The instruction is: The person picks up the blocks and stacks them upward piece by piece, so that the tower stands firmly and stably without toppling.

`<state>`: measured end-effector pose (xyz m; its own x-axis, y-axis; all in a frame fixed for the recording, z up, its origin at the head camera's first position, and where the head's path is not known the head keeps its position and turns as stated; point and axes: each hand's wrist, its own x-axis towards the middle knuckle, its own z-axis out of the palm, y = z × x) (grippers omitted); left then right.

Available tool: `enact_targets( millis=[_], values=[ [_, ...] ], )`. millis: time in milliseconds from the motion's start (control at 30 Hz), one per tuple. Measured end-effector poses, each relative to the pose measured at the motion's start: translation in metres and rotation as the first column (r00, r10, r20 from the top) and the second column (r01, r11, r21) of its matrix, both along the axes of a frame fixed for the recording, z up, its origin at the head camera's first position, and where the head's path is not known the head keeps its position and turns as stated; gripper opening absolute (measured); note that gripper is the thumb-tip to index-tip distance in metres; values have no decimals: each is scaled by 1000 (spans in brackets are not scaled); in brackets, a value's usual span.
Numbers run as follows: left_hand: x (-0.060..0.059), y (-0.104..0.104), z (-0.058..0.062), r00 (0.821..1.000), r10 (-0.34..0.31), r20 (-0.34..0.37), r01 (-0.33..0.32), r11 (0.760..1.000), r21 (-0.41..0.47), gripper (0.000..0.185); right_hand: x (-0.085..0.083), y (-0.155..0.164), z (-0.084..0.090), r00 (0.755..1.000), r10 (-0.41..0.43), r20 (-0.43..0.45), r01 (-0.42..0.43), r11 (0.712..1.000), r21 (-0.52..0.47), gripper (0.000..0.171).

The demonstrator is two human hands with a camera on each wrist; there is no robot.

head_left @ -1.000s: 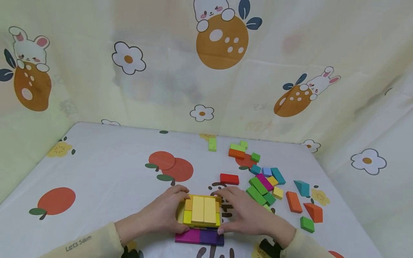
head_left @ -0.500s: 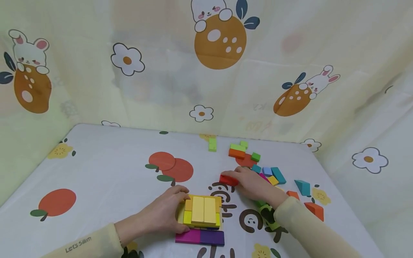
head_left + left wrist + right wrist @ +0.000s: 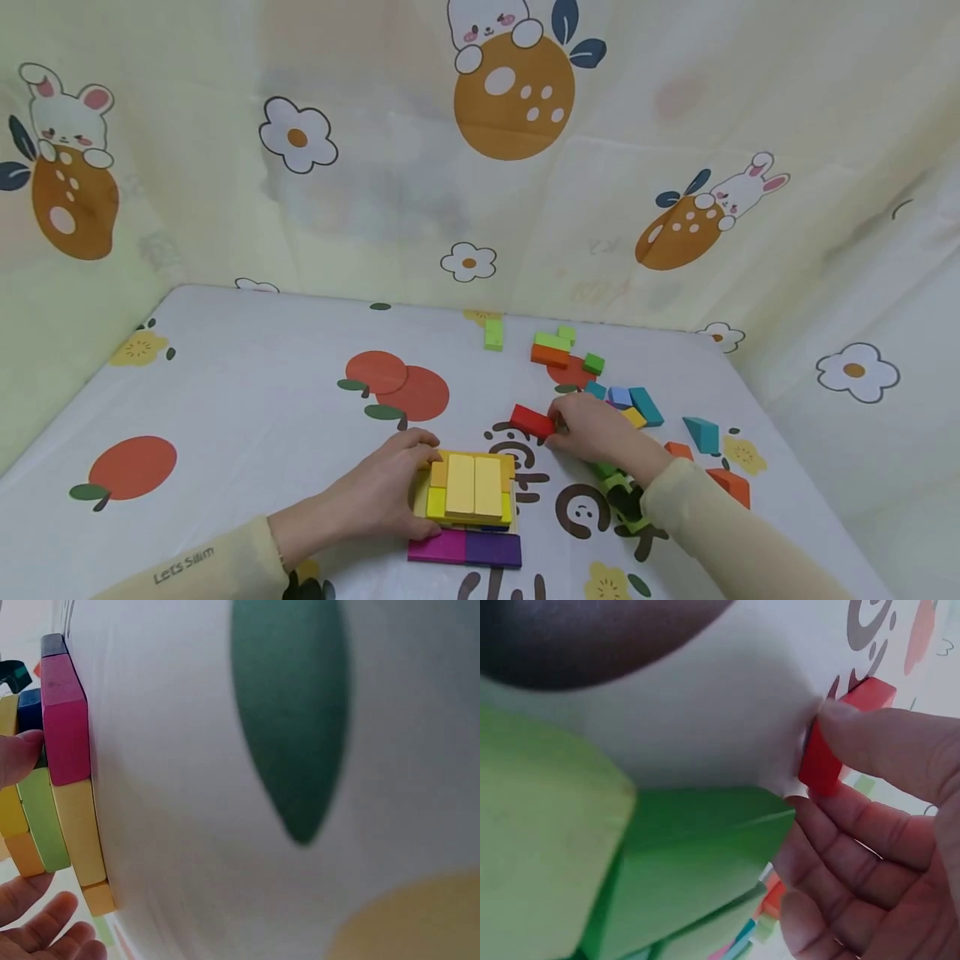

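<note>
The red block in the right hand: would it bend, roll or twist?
The red block probably won't roll, given its flat faces. It seems stiff: its edges look straight and crisp. Because the right hand pinches it near one end, it might swivel in the grip.

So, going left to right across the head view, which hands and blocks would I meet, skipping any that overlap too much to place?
Left hand, yellow-topped block stack, red block, right hand, teal wedge.

left hand (image 3: 388, 490) curved, right hand (image 3: 598, 429) pinching
</note>
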<state>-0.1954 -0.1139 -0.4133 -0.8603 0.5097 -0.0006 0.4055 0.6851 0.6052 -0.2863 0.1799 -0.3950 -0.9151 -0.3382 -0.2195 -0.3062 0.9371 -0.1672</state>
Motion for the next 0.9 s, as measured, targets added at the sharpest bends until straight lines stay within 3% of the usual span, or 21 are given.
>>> enact_targets(
  millis=[133,233,467,667,900],
  values=[
    [0,1,-1,1000,0,7,0,1000,-4,67,3,0,3,998,11,-56,-12,1000,-18,26],
    [0,1,0,1000,-1,6,1,1000,-7,67,15,-6,15,991,53,-119,-62,996,-68,28],
    [-1,0,1,1000,-4,5,4,1000,-1,67,54,-34,41,943,297,-152,-318,938,-138,30],
    [-2,-1,0,1000,-4,19,4,1000,0,67,60,-44,44,935,344,-87,-354,923,-153,31],
    [-1,0,0,1000,-1,18,1,1000,-3,67,59,-46,43,937,343,-64,-348,927,-138,33]
  ],
)
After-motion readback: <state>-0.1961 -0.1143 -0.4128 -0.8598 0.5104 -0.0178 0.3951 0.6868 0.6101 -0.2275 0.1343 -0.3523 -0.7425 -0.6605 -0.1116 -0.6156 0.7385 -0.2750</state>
